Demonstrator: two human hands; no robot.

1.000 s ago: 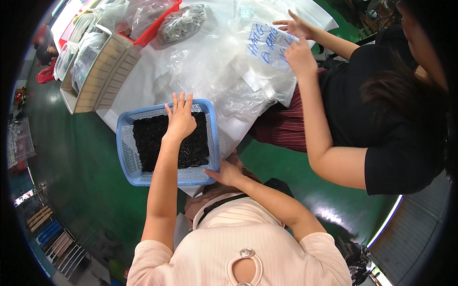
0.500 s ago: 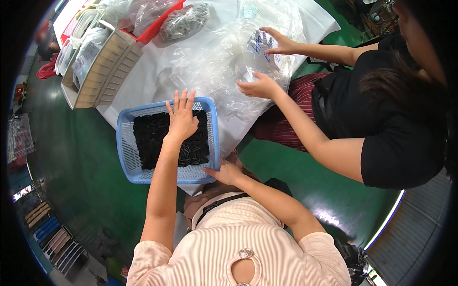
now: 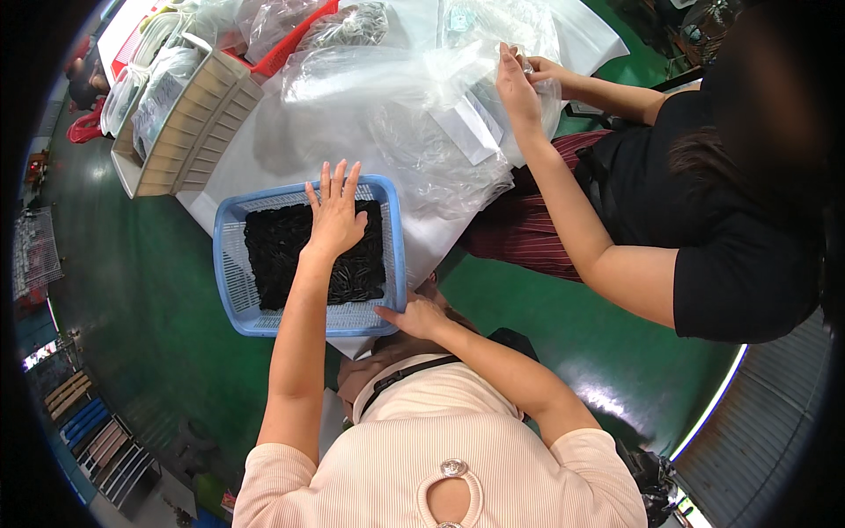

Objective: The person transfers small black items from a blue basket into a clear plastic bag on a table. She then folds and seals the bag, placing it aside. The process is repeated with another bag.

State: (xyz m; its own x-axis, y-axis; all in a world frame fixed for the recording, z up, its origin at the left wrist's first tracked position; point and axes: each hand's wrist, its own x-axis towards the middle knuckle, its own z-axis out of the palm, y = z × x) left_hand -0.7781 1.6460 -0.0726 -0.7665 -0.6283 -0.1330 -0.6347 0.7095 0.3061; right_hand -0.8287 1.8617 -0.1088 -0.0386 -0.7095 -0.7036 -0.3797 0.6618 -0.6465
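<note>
A blue plastic basket (image 3: 231, 290) sits at the near edge of the white-covered table. Inside lies a layer of many small, dark, slender pieces (image 3: 282, 255), too small to name. My left hand (image 3: 335, 220) is over the basket with its fingers stretched out and spread toward the far rim; whether the palm touches the pieces cannot be told. At the near right corner my right hand (image 3: 417, 317) grips the basket's rim, thumb on top and the other fingers partly hidden.
To the right a co-worker's hands (image 3: 521, 88) hold a clear plastic bag (image 3: 352, 75) above more bags. A beige crate (image 3: 207, 128) with bagged items stands tilted at the left, near a red tray (image 3: 290, 48). The white table (image 3: 246, 145) ends above a green floor (image 3: 150, 264).
The co-worker's hands have come together and lifted a clear bag, which stretches out to the left. A white slip beneath has shifted. My hands and the basket have barely moved.
</note>
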